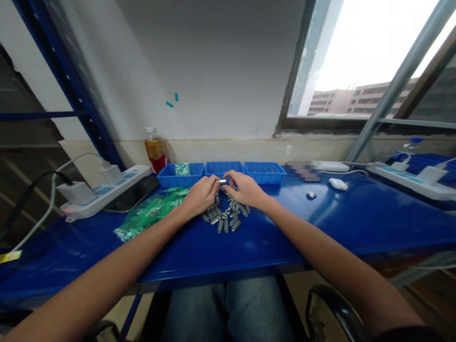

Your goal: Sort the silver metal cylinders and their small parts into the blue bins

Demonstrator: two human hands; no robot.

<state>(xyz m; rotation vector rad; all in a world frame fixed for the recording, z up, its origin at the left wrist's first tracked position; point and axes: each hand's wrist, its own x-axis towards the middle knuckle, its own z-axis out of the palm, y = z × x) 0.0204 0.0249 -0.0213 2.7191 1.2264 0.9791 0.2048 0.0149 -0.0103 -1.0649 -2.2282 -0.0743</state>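
My left hand (200,195) pinches a small shiny metal cylinder (221,181) that lies sideways between my two hands. Close on its right side, my right hand (246,190) has its fingers curled with the tips near the cylinder's end. What those right fingertips hold is too small to make out. Beneath both hands, a loose pile of grey metal cylinders (223,225) is spread on the blue table (249,251). Smaller metal pieces (233,205) lie among them, partly hidden by my right hand.
Three blue bins stand behind my hands: the left bin (167,179) with a green packet, the middle bin (223,167), the right bin (265,178). Green plastic bags (151,211) lie left. Also around are a bottle (156,151), power strips (107,187) and a white case (337,184).
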